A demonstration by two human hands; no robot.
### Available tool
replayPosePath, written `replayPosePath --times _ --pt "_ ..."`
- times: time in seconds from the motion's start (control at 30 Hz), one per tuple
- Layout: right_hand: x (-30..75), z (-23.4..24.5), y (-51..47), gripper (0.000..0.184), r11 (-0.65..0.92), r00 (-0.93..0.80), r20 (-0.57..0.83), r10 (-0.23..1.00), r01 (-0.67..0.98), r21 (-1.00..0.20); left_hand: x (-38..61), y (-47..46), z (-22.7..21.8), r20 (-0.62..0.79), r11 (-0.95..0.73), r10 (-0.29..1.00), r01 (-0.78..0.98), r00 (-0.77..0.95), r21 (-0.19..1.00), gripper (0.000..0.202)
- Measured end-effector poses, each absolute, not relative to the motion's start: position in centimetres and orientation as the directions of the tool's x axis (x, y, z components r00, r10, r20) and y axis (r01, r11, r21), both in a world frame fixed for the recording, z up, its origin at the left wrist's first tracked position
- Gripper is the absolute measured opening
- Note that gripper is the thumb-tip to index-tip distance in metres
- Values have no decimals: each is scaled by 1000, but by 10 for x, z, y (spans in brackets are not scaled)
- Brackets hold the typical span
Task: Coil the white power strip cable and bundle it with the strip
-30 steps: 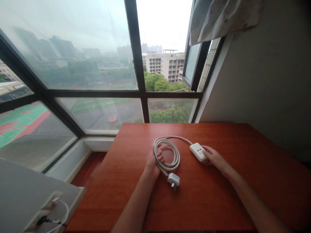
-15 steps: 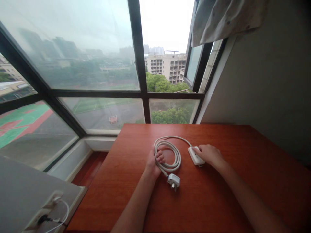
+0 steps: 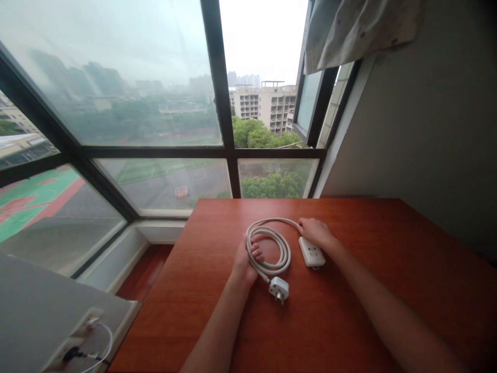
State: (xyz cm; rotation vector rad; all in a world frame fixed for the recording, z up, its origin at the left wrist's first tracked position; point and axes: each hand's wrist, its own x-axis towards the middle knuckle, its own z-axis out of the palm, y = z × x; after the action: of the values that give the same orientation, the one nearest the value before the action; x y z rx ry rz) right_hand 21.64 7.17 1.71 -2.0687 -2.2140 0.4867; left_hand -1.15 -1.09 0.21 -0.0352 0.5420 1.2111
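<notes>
A pale grey power cord (image 3: pixel 286 254) lies in loops over the reddish-brown table (image 3: pixel 310 321). My left hand (image 3: pixel 248 259) is closed around the left side of the coil, fingers curled over the loops. From the coil's lower end hangs a white plug (image 3: pixel 279 289), its metal prongs facing me. The cord's other end runs into a white socket block (image 3: pixel 311 253) that rests on the table to the right. Just behind the block, my right hand (image 3: pixel 315 231) pinches the cord near where it enters; its fingertips are partly hidden.
Dark-framed windows (image 3: pixel 229 153) rise behind the table, with one pane (image 3: pixel 310 103) swung out. A curtain (image 3: pixel 357 36) hangs at upper right beside a grey wall (image 3: pixel 423 145). On the low wall at lower left, a wall outlet (image 3: pixel 81 329) has a black plug and a white cable in it.
My right hand has left the top of the socket block and shifted back and left onto the cord. My left hand keeps hold of the coil.
</notes>
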Motion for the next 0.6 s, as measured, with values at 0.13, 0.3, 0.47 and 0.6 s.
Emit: replayPosePath --times 0.13,0.3,0.47,0.6 --pt "229 24 66 28 68 -173 -209 963 900 -430 -13 -10 0 -394 363 885 -897 247 251 32" --pt "251 31 42 48 -165 -209 -316 925 529 -832 -12 -9 -1 -408 314 894 -909 186 273 31" --pt "273 35 17 51 -258 -98 -279 955 184 -948 -10 -10 -1 -417 303 900 -868 126 393 26" --pt "276 41 1 50 -151 74 -150 986 12 -988 -9 -10 -1 -402 353 901 -813 162 463 21"
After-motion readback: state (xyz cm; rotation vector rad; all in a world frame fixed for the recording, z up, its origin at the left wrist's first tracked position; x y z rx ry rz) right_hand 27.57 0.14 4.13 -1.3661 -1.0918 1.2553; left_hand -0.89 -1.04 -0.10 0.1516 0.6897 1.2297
